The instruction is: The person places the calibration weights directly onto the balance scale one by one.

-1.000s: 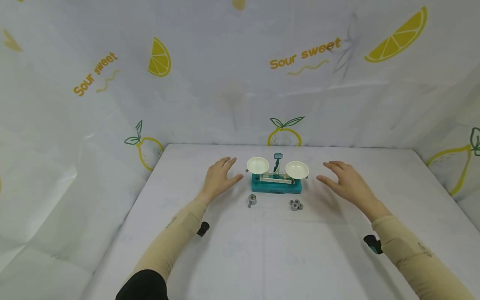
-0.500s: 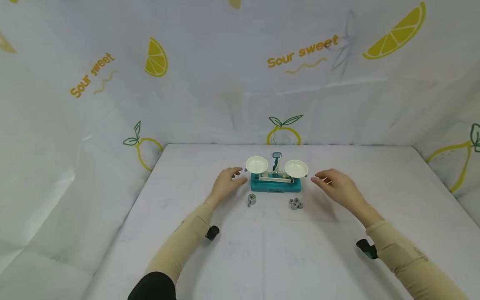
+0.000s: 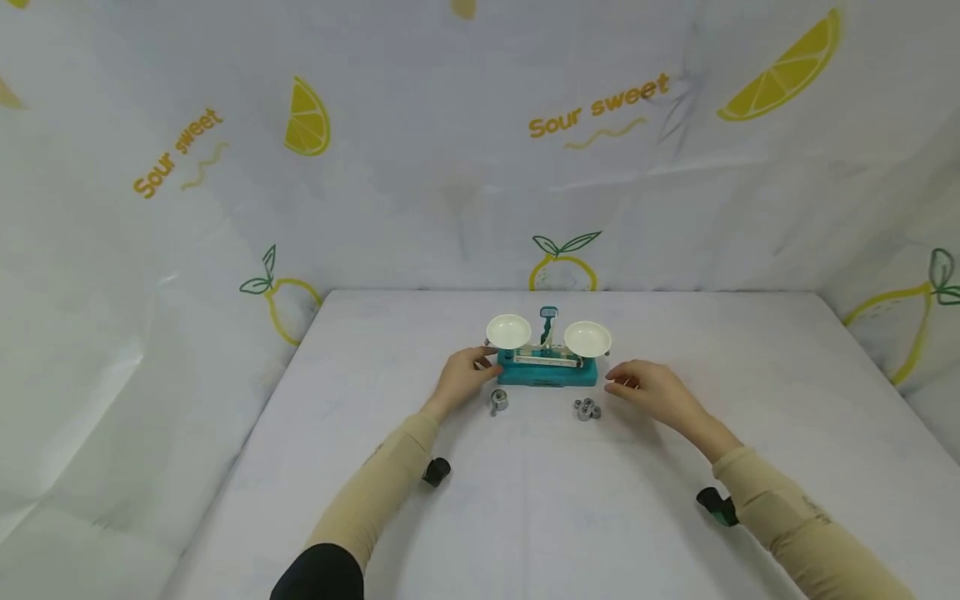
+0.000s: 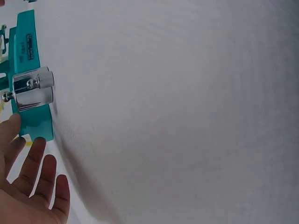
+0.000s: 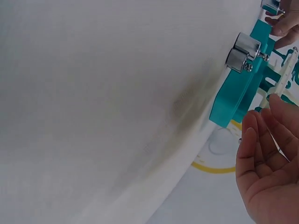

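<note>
A teal balance scale stands toward the far side of the table, with a white left pan and a white right pan. My left hand is at the left end of its base, thumb and fingertips right at the edge, fingers loosely extended in the left wrist view. Just off the right end is my right hand, its fingers gently bent and nothing between them. Shiny metal weights with knobs lie in front of the scale: a left group and a right group.
The white-covered table runs back to a pale curtain printed with lemons and lettering. Black wrist-worn devices hang below the left sleeve and the right sleeve.
Both hands have moved inward and slightly toward the front, to the two ends of the scale's base. Their fingers have bent more. The scale and weights stay put; the head view shifts slightly.
</note>
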A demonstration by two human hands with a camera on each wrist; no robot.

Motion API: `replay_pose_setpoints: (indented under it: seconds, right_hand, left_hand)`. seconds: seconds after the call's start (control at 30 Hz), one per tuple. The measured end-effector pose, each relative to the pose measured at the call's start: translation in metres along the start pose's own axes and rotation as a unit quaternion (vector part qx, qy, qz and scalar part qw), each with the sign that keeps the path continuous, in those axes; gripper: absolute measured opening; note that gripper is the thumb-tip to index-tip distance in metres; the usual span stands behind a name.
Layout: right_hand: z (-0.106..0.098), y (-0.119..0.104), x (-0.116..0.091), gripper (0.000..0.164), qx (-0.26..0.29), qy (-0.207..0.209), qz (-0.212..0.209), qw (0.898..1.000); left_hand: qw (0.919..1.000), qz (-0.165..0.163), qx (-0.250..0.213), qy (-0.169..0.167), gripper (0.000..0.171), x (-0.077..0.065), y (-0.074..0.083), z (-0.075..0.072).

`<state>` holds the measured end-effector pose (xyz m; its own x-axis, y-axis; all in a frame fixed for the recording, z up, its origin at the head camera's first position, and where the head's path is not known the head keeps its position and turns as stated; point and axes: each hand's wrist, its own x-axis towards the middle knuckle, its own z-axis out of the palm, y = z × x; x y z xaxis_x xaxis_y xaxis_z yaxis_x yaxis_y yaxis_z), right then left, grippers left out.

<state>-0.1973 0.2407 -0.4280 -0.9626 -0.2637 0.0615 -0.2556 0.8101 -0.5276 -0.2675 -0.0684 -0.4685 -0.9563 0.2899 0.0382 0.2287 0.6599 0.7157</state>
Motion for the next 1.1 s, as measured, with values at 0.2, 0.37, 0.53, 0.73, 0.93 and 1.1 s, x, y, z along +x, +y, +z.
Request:
replay_pose_setpoints:
  seconds: [0.2,0.37,0.53,0.73,0.93,1.1]
  right_hand:
    - [0.010,-0.003,0.000,0.020,0.017,-0.026,-0.014,0.999]
    - [0.014,-0.004,0.002,0.020,0.024,-0.050,-0.019,0.998]
    - [0.018,-0.002,0.004,0.020,0.028,-0.078,-0.013,0.996]
    - [0.022,-0.002,0.006,0.018,0.031,-0.106,0.002,0.994]
    - [0.024,-0.002,0.006,0.015,0.032,-0.119,0.009,0.992]
    - [0.025,-0.002,0.008,0.009,0.027,-0.121,0.002,0.992]
  left_hand:
    - [1.0000,0.003,0.002,0.000,0.039,0.002,-0.002,0.006]
    - [1.0000,-0.004,0.004,0.004,0.039,0.003,0.002,0.007]
    - [0.9999,-0.011,0.005,0.004,0.040,0.003,0.003,0.008]
    - [0.9998,-0.008,-0.019,-0.006,0.043,0.002,-0.001,0.009]
    - [0.9988,-0.020,-0.040,-0.023,0.047,0.003,-0.003,0.009]
    - [0.9982,-0.029,-0.047,-0.024,0.048,0.004,-0.004,0.009]
